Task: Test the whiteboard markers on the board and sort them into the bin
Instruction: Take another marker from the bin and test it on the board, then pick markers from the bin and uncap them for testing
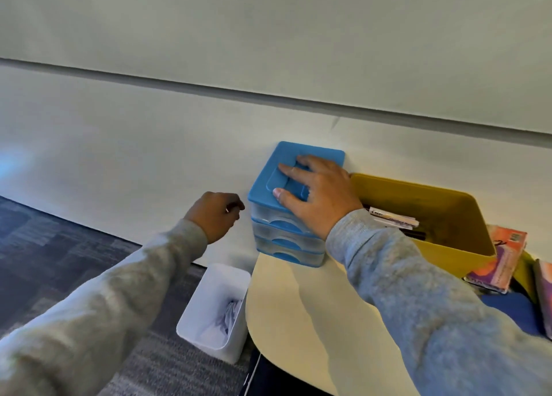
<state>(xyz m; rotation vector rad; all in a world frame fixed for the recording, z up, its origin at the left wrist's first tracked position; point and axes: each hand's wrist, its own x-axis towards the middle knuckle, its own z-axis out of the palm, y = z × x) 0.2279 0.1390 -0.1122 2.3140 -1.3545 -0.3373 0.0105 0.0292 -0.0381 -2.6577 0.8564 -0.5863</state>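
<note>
The right hand (313, 192) lay flat on the blue lid of the drawer unit (286, 204), fingers spread and pressing down, thumb at the lid's front edge. The left hand (213, 215) hovered just left of the unit with fingers curled; a small light object seemed to sit at its fingertips, but whether it pinched anything could not be told. The markers (394, 219) lay in the yellow bin (448, 210), just right of the unit and against the wall below the board (268, 37). The markers were slim, rigid cylinders with smooth, light-coloured barrels; they were judged light, stiff and somewhat slippery, best taken by a pinch at mid-barrel and lifted along the bin's length. The unit was clear plastic with three shallow drawers and blue pulls, judged light enough to slide on the smooth cream table (298, 321) unless held down from above. The bin was opaque, hard plastic with sloped walls. A white tub (215, 306) holding crumpled paper stood on the grey carpet beside the table.
</note>
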